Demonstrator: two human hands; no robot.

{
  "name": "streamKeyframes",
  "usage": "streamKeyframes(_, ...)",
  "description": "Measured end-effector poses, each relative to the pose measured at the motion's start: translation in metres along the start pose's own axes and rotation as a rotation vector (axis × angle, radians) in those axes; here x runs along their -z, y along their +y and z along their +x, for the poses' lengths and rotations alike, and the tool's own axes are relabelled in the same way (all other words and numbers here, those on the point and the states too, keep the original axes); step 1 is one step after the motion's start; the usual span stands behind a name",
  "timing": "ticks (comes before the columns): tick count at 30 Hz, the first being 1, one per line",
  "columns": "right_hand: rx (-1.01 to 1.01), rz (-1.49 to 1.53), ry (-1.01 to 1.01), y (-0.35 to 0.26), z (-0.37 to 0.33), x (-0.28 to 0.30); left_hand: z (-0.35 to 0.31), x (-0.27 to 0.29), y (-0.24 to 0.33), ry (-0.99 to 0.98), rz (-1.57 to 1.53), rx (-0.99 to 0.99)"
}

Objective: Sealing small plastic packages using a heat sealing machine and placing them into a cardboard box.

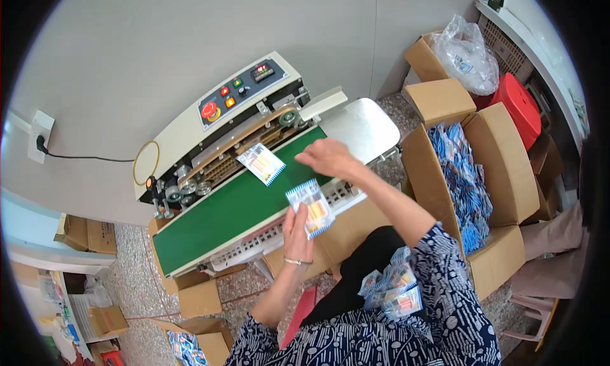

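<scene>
My left hand [295, 237] holds a small clear packet [311, 208] with blue-and-white striped ends at the front edge of the green conveyor belt [210, 220]. Pale orange contents show through its film. Over the belt's right part is my right hand [327, 157], its fingers curled together; no packet shows in them. A second packet [262, 163] lies on the belt with its upper edge at the sealing machine's [222, 143] rail. On my lap, by the right sleeve, rest several more packets [393, 286].
To the right stands an open cardboard box [502, 169] full of blue packets [459, 182]. A metal plate [365, 131] extends from the belt's right end. Another box [216, 344] with packets is at lower left. A red stool [518, 108] and a plastic bag [467, 54] stand back right.
</scene>
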State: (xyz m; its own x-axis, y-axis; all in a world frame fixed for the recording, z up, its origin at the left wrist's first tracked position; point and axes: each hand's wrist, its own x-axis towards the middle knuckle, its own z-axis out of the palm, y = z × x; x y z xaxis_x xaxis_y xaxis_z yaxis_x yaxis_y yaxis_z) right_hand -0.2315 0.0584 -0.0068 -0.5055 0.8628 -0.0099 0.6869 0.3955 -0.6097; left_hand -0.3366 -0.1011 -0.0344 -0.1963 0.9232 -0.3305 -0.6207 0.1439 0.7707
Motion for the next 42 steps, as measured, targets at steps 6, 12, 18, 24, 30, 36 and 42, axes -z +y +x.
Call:
streamKeyframes(6, -0.065, 0.623, -0.152, 0.019, -0.079, 0.029, 0.017, -0.015, 0.006, -0.162, -0.217, 0.049)
streamKeyframes(12, -0.093, 0.989, -0.13, 0.02, -0.097, 0.004, 0.016, -0.038, 0.002, -0.215, -0.226, 0.05)
streamKeyframes(18, -0.138, 1.216, -0.113, 0.015, -0.091, 0.003, 0.027, -0.037, 0.0, -0.199, -0.197, -0.011)
streamKeyframes(24, -0.132, 1.196, -0.042, 0.028, -0.063, 0.006, 0.029, -0.024, -0.002, -0.138, -0.035, -0.047)
streamKeyframes(30, -0.246, 1.182, 0.028, 0.058, 0.004, 0.022, 0.0, -0.001, -0.012, -0.104, 0.094, 0.068)
streamKeyframes(36, -0.394, 1.05, 0.0, 0.059, 0.037, 0.022, -0.017, 0.017, -0.022, -0.139, 0.092, 0.171)
streamKeyframes(42, -0.352, 0.943, 0.063, 0.041, 0.054, 0.0, -0.022, 0.02, -0.028, -0.153, 0.127, 0.198)
